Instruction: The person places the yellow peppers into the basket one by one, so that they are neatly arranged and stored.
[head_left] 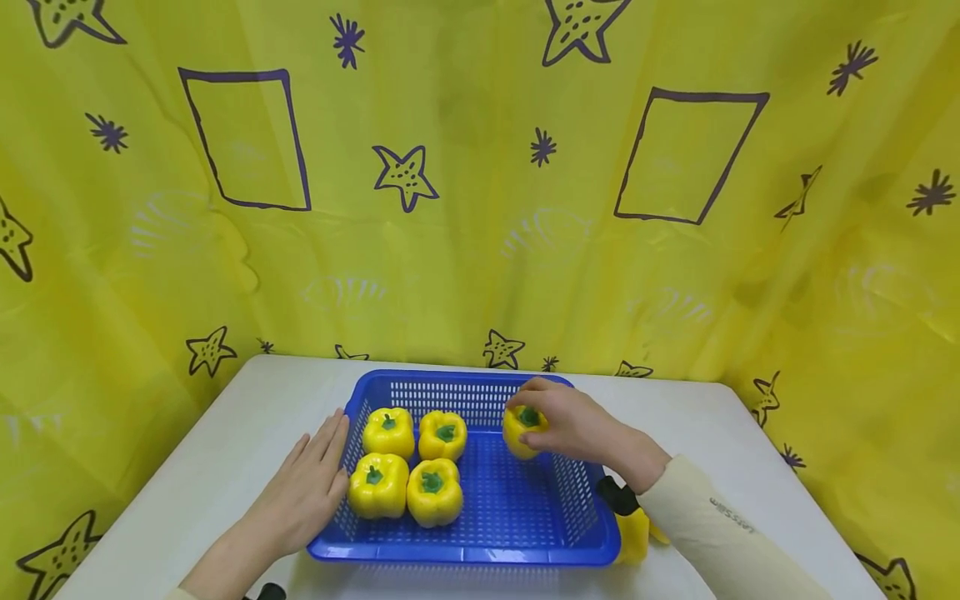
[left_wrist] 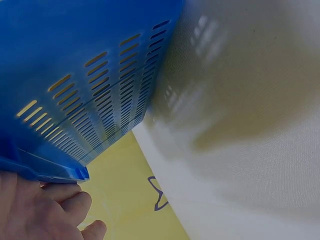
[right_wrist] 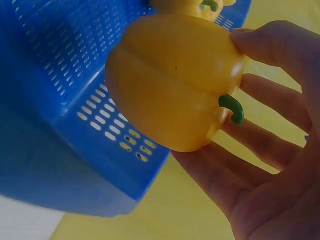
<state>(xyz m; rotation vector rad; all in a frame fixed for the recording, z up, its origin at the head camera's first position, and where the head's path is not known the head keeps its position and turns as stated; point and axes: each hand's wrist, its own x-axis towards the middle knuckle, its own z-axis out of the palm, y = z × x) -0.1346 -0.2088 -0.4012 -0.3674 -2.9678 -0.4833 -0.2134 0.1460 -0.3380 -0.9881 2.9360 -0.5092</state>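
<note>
My right hand [head_left: 573, 421] grips a yellow bell pepper [head_left: 516, 435] by its top, over the back right part of a blue plastic basket [head_left: 465, 553]. In the right wrist view, thumb and fingers spread around the stem end of this bell pepper [right_wrist: 170, 82]. Several more yellow bell peppers [head_left: 378, 486] stand stem up in the left half of the basket. My left hand [head_left: 303, 492] lies with straight fingers along the basket's left rim. From the left wrist view, its fingers are under the rim of the slotted basket wall [left_wrist: 95, 95].
The basket stands on a white table [head_left: 757, 483]. Something yellow [head_left: 633, 536] lies right of the basket, partly hidden by my right sleeve. A yellow curtain [head_left: 465, 250] with drawn stars hangs behind and at both sides.
</note>
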